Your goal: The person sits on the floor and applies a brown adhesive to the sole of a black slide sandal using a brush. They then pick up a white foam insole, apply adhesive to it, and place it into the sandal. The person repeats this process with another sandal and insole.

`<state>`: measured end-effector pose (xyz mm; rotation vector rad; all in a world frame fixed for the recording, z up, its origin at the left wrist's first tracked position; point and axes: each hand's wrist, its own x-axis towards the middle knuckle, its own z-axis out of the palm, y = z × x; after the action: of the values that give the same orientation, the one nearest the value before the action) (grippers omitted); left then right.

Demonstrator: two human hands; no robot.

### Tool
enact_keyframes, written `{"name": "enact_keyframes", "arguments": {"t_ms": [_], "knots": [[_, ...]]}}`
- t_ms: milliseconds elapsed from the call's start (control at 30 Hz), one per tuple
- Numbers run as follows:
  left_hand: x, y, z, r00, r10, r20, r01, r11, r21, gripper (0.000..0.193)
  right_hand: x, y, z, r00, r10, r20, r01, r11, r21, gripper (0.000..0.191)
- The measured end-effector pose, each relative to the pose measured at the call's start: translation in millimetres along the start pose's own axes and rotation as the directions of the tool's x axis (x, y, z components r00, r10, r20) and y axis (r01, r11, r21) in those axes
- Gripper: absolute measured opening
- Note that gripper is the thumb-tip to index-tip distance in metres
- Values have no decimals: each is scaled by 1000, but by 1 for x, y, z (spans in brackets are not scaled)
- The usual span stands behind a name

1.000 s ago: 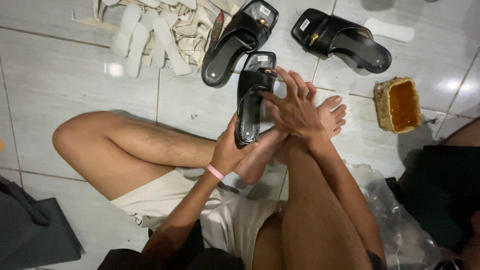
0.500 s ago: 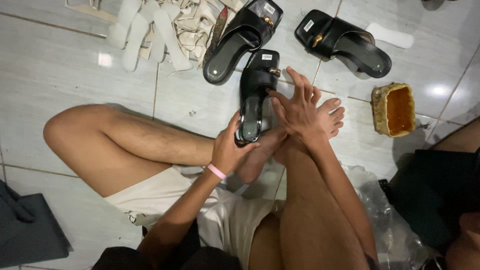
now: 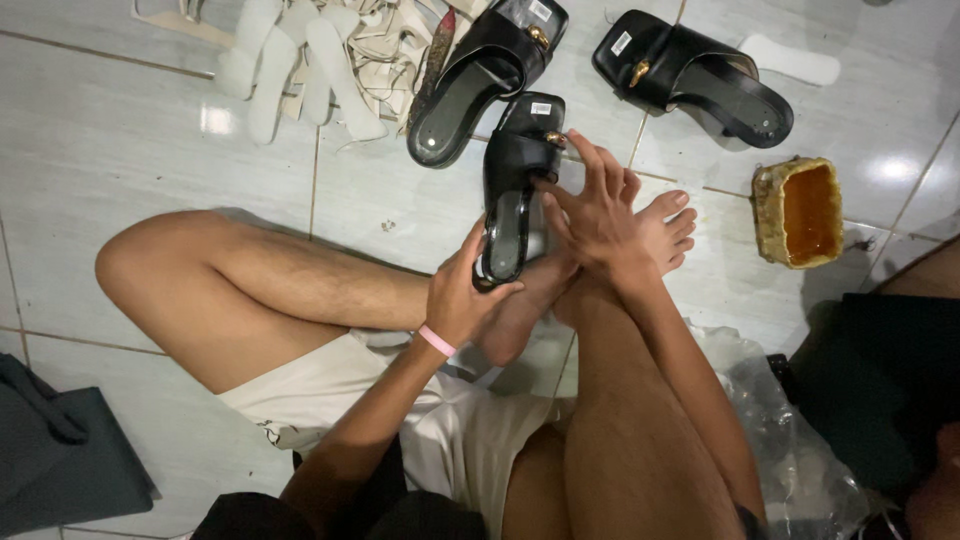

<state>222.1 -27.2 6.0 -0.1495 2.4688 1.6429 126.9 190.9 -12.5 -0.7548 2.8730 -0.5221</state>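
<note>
Mid-job on black sandal point(image 3: 515, 195), propped over the foot point(image 3: 655, 225): left hand point(image 3: 462, 292) grasping its heel end, right hand point(image 3: 592, 208) open, fingers pressing the strap. Two more black sandals point(image 3: 480, 75) lying on tiled floor point(image 3: 120, 130), untouched; insole strips point(image 3: 300, 60) piled beyond, glue tin point(image 3: 797, 212) alongside.

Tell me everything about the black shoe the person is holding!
The black sandal is a flat slip-on with a wide, leathery-looking strap, a small gold ornament and a white sticker near its far end. Its glossy insole faces up. It is propped over the person's bare feet, above the tiled floor. The left hand grips its near end, and the right hand presses on the strap.
</note>
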Motion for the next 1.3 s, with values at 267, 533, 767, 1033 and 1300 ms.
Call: {"name": "enact_keyframes", "arguments": {"t_ms": [267,533,767,1033,1300], "knots": [[-3,0,5,1000,17,4,-17,999,-30,103,-4,5,1,998,-20,-63,19,1000,-6,27],[-4,-3,9,1000,16,11,-16,1000,-5,105,-6,7,3,1000,-11,0,11,993,116,23],[-7,-8,7,998,58,-5,-58,998,13,105,-7,2,-8,995,16,98,-26,995,96,23],[-8,-10,5,998,63,-4,-63,997,40,107,-4,-3,-11,1000,-28,-7,28,997,77,27],[-6,-8,-1,999,32,29,-32,999,-15,105,-24,-3,-21,996,-63,69,35,937,347,26]]}}
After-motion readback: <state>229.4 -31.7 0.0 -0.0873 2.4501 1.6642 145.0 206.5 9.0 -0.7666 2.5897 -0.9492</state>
